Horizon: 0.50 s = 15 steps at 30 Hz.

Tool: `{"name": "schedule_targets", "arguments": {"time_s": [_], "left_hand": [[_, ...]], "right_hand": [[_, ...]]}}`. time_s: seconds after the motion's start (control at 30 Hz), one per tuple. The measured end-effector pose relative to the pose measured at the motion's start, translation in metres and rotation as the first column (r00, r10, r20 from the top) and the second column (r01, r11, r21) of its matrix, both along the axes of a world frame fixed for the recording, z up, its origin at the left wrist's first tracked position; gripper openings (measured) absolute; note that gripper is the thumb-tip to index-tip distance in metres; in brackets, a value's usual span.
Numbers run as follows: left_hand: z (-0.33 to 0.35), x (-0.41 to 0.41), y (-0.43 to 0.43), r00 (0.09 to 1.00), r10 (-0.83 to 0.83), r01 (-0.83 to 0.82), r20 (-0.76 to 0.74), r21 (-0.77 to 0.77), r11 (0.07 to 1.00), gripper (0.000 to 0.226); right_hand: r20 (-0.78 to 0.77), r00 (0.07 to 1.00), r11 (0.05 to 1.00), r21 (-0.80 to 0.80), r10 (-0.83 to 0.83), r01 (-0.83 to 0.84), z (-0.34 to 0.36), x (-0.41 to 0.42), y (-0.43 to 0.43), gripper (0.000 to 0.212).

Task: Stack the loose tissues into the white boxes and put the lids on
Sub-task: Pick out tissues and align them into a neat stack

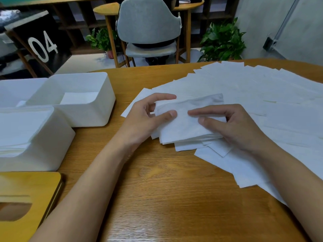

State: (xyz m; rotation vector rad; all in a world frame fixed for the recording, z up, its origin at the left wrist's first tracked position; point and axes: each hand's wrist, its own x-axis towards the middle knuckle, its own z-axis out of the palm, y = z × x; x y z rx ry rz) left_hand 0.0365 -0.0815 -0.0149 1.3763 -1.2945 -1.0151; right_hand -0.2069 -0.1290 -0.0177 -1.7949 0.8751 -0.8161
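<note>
Several thin white tissues (pixel 185 126), edges uneven

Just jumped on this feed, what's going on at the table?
A person is gathering tissues at a wooden table. The left hand and right hand hold a small stack of tissues by its ends, over the loose tissues fanned across the right side. On the left, the nearer white box looks nearly full; the farther white box has only a few sheets. A wooden lid lies off the boxes.
</note>
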Motion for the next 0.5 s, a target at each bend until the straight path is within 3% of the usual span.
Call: {"name": "schedule_targets", "arguments": {"time_s": [0.07, 0.13, 0.23, 0.5], "left_hand": [[-0.005, 0.006, -0.004, 0.987, 0.116, -0.108, 0.109, -0.075, 0.991, 0.032], [-0.015, 0.016, -0.009, 0.908, 0.256, -0.213, 0.331, -0.160, 0.964, 0.036], [-0.025, 0.024, -0.011, 0.800, 0.247, -0.203, 0.546, -0.141, 0.969, 0.044], [-0.028, 0.026, -0.015, 0.708, 0.296, -0.208, 0.641, -0.211, 0.955, 0.033]], "right_hand": [[0.015, 0.997, 0.996, -0.036, -0.078, 0.079, -0.001, -0.001, -0.002, 0.024], [0.044, 0.986, 0.985, -0.055, -0.163, 0.165, -0.002, -0.003, -0.005, 0.026], [0.066, 0.968, 0.966, -0.075, -0.241, 0.245, -0.002, -0.003, -0.007, 0.027], [0.064, 0.963, 0.961, -0.065, -0.264, 0.268, -0.006, -0.002, -0.008, 0.029]]}}
